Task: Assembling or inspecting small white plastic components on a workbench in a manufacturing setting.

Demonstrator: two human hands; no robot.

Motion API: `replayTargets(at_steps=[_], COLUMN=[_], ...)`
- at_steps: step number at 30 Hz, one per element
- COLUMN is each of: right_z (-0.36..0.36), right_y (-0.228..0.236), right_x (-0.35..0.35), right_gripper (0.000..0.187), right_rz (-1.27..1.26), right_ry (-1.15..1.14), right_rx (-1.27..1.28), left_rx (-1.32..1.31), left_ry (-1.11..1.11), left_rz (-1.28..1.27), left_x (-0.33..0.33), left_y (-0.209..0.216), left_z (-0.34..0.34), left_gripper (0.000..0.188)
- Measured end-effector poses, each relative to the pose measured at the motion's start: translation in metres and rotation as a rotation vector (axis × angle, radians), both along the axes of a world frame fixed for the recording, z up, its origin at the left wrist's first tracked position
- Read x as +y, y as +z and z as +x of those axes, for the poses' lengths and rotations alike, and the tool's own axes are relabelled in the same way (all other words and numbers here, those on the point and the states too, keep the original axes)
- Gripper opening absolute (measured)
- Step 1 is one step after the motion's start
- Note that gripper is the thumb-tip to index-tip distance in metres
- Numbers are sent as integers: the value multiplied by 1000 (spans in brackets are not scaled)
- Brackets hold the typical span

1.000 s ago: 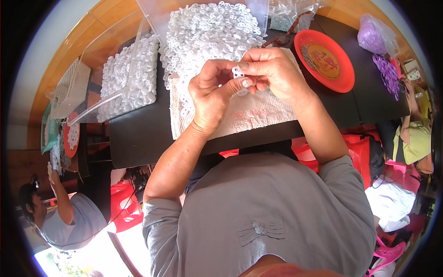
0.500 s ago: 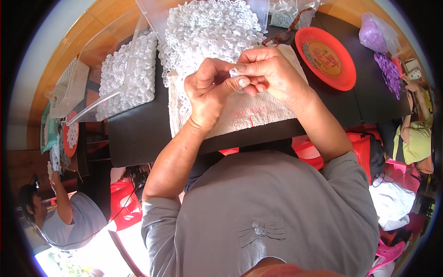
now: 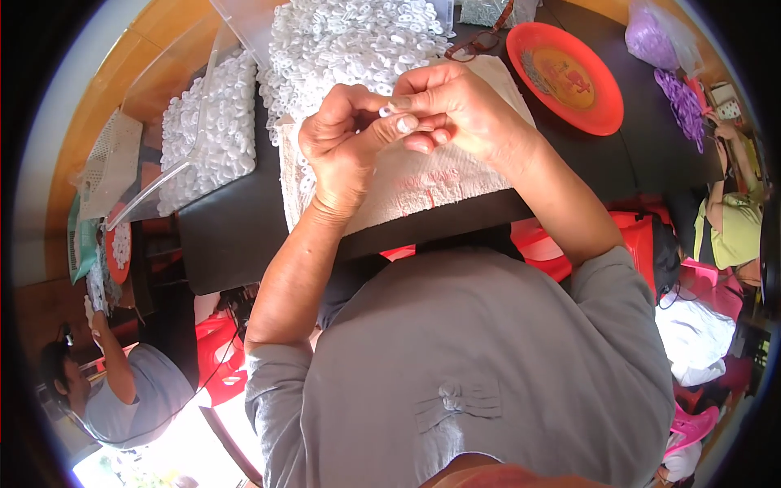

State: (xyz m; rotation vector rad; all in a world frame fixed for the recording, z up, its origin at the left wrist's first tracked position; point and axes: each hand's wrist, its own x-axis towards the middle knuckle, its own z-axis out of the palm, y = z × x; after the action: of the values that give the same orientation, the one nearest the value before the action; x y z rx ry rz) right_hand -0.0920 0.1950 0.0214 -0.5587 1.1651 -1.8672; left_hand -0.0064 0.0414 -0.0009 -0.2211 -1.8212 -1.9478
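Both hands meet over a cream cloth on the dark table. Between their fingertips is a small white plastic piece, mostly covered by the fingers. My left hand pinches it with thumb and index finger, the other fingers curled. My right hand is closed on the same piece from the other side, its thumb and index finger pressed together. Just beyond the hands, a large heap of small white looped plastic pieces spills from a clear bin onto the cloth.
A second clear bin of white pieces stands left. To the right lie a red oval tray with small metal bits, eyeglasses, purple strips and a purple-filled bag. Other people work at left and right.
The whole view has shifted slightly, so the table things sit a little higher and further left. My hands keep their pinch on the white piece, with only slight finger movement.
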Motion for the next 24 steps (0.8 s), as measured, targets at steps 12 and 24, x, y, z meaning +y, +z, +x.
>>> replayTargets(at_steps=[12, 24], right_z=[-14, 12], right_y=[20, -20], right_x=[24, 66], right_gripper=[15, 7], right_rz=[394, 715], right_ry=[-469, -382], right_rx=[760, 1779], left_rx=[250, 360], left_ry=[355, 915], left_rz=[1, -955], left_x=[-10, -113], left_y=[66, 89], left_z=[25, 20], left_gripper=[21, 21])
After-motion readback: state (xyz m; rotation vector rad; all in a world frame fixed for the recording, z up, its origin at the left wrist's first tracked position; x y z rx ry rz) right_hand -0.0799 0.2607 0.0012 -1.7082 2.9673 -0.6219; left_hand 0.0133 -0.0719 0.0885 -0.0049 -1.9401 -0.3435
